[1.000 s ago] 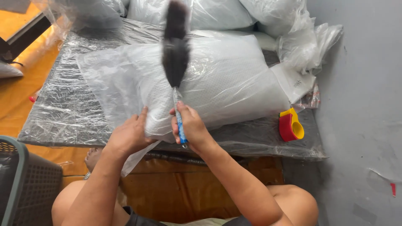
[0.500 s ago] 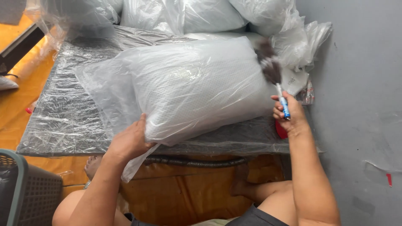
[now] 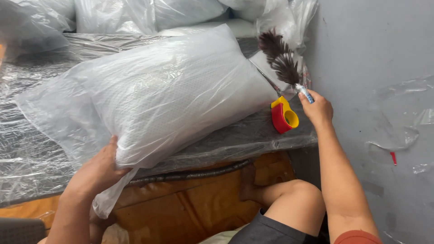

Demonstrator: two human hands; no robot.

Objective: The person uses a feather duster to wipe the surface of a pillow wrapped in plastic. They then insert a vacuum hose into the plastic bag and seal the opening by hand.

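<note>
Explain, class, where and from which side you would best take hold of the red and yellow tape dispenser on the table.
Probably by its red curved body, coming from above on the near side: it stands at the table edge, its yellow ring facing up, the bagged pillow crowding its far side.

Both arms are left bare from wrist to well above the elbow. The left hand (image 3: 97, 169) and the right hand (image 3: 318, 108) are seen without gloves, rings or a watch. An edge of rust-red sleeve (image 3: 357, 237) is seen on the right upper arm. Dark grey shorts (image 3: 266, 230) are worn, and the knee (image 3: 298, 192) is left uncovered.
</note>
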